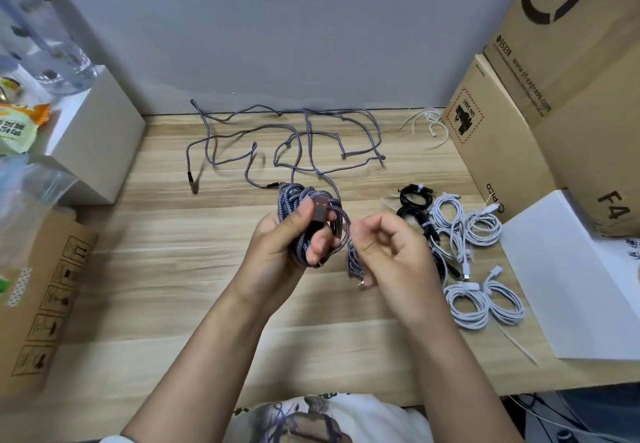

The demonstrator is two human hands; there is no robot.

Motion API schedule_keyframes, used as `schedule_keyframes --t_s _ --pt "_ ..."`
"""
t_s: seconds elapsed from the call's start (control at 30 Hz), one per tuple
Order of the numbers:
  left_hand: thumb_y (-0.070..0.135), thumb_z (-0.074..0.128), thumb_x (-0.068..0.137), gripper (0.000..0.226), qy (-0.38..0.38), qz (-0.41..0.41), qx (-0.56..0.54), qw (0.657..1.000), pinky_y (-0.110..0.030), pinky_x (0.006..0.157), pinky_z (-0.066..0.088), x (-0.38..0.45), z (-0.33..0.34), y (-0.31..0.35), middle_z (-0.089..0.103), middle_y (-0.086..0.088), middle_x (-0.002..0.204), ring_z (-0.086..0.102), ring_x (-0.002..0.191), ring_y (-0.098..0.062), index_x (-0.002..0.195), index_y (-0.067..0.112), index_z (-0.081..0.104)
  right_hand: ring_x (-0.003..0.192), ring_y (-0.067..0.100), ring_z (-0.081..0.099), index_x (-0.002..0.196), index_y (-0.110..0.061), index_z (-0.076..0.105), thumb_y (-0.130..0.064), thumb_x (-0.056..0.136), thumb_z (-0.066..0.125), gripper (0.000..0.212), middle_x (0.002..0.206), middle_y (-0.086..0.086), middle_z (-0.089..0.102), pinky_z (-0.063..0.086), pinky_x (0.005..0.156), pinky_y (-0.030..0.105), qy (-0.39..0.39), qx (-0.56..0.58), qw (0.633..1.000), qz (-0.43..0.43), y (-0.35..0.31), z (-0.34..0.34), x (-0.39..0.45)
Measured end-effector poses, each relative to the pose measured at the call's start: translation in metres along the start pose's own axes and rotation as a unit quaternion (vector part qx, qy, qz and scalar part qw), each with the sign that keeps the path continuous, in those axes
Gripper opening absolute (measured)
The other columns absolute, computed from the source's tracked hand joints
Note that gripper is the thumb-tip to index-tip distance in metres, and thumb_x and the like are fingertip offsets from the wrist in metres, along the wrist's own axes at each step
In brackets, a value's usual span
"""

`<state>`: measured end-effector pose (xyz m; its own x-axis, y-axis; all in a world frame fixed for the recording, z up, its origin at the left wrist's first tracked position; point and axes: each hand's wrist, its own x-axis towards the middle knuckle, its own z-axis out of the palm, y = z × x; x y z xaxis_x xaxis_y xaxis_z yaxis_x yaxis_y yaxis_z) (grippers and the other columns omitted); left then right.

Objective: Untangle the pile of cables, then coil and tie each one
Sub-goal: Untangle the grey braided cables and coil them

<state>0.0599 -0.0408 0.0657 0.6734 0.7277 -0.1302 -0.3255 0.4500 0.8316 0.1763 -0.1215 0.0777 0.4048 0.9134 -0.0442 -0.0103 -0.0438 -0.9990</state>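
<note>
My left hand (pixel 282 246) grips a coiled bundle of grey braided cable (pixel 294 200) above the middle of the wooden table (pixel 173 269), thumb pressed on its USB plug (pixel 319 210). My right hand (pixel 391 252) is beside it, fingers curled, pinching a short section of the same braided cable (pixel 354 260) that hangs from its fingers. More grey braided cable (pixel 311 137) lies loose and tangled at the back of the table. On the right lie tied coils: white ones (pixel 485 300) and black ones (pixel 414 200).
Cardboard boxes (pixel 519 103) stand at the right, with a white box (pixel 571 269) in front of them. White ties (pixel 427 122) lie at the back right. At the left are a white box (pixel 100 130), a cardboard box (pixel 45 286), snack bags and a plastic bottle.
</note>
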Motion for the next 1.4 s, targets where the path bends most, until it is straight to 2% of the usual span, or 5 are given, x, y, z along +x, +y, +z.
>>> schedule_keyframes --t_s 0.27,0.4,0.73,1.23,1.4 --pt "0.057 0.076 0.063 0.046 -0.183 -0.157 0.092 0.966 -0.027 0.057 0.038 -0.001 -0.006 0.009 0.045 0.004 0.038 0.036 0.035 -0.007 0.070 0.013 0.064 0.117 0.001 0.050 0.129 -0.040 0.037 0.002 0.058 0.055 0.085 0.133 -0.004 0.045 0.046 0.094 0.030 -0.227 -0.017 0.974 0.019 -0.007 -0.015 0.013" --pt "0.073 0.050 0.068 0.061 -0.169 -0.195 0.095 0.961 -0.015 0.039 0.031 0.001 0.003 0.015 0.046 0.004 0.036 0.036 0.029 -0.003 0.062 0.013 0.063 0.098 0.009 0.060 0.138 -0.032 0.037 0.002 0.066 0.064 0.084 0.126 -0.004 0.052 0.049 0.082 0.026 -0.315 0.042 0.946 0.060 -0.007 -0.015 0.014" --pt "0.080 0.010 0.065 0.076 0.015 -0.147 0.240 0.960 -0.019 0.040 0.021 0.015 0.031 0.003 0.037 -0.005 0.034 0.032 0.029 -0.014 0.047 0.018 0.051 0.029 0.013 0.052 0.081 -0.022 0.058 -0.025 0.074 0.069 0.014 0.099 0.008 0.054 0.039 0.034 0.018 0.034 0.106 0.994 0.018 0.003 0.021 0.014" --pt "0.047 0.068 0.076 0.054 0.151 0.043 0.283 0.946 -0.020 0.042 0.027 0.013 0.031 0.016 0.043 -0.010 0.044 0.039 0.042 -0.014 0.041 0.010 0.049 0.063 0.004 0.057 0.085 -0.031 0.057 -0.036 0.077 0.062 0.010 0.089 0.002 0.052 0.044 0.060 0.015 0.112 -0.004 0.978 -0.177 0.010 0.033 0.011" --pt "0.034 0.056 0.084 0.030 0.062 0.015 0.254 0.965 -0.021 0.053 0.037 0.016 0.016 0.020 0.056 -0.001 0.060 0.047 0.057 -0.011 0.066 0.012 0.064 0.075 0.011 0.060 0.075 -0.027 0.060 -0.043 0.070 0.062 0.017 0.079 -0.003 0.065 0.053 0.070 0.031 0.118 0.153 0.980 -0.046 0.010 0.025 0.023"
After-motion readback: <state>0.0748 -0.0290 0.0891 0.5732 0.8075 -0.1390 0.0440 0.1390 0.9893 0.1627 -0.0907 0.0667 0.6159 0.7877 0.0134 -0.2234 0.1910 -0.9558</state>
